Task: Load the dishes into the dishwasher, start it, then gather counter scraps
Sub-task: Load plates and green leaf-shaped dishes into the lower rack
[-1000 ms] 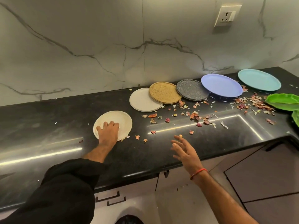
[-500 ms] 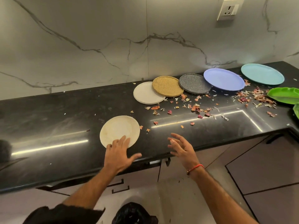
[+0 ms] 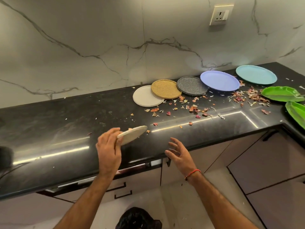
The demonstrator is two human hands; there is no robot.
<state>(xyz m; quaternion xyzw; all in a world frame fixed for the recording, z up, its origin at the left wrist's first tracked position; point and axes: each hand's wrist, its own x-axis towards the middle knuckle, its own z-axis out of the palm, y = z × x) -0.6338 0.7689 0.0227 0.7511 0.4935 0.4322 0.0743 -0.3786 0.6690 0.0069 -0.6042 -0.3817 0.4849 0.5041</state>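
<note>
My left hand (image 3: 109, 151) grips a cream plate (image 3: 134, 133) by its near rim and holds it tilted just above the black counter (image 3: 66, 129) near the front edge. My right hand (image 3: 179, 154) hovers open beside it, fingers spread, holding nothing. A row of overlapping plates lies along the back: white (image 3: 144, 98), gold (image 3: 165, 88), dark speckled (image 3: 192, 85), purple (image 3: 219, 80) and teal (image 3: 255, 74). Reddish peel scraps (image 3: 194, 108) are scattered across the counter in front of them.
Two green leaf-shaped dishes (image 3: 282, 94) sit at the right end of the counter. Cabinet fronts with black handles (image 3: 123, 192) run below the counter. A black bag (image 3: 138, 219) lies on the floor between my arms. A wall socket (image 3: 221, 14) is on the marble backsplash.
My left hand dragged the cream plate to the counter's front edge, took hold of its rim and lifted it tilted. My right hand stayed open, hovering near the edge.
</note>
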